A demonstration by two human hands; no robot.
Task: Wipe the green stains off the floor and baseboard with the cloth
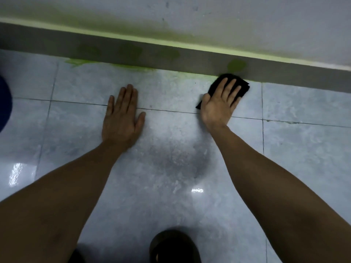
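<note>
Right now the right hand [218, 103] lies flat, fingers spread, pressing the black cloth [239, 86] against the foot of the baseboard [190, 57]. One green spot [236, 65] sits directly above the cloth; the streaks [114, 64] run left along the baseboard, nearer the left hand [121, 120], which lies flat and empty on the floor [171, 168].

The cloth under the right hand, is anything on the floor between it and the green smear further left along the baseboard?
Nothing visible. The cloth lies flat under the right hand against the baseboard. The floor strip to the green smear is bare; the left hand rests nearer the person, off that line.
</note>
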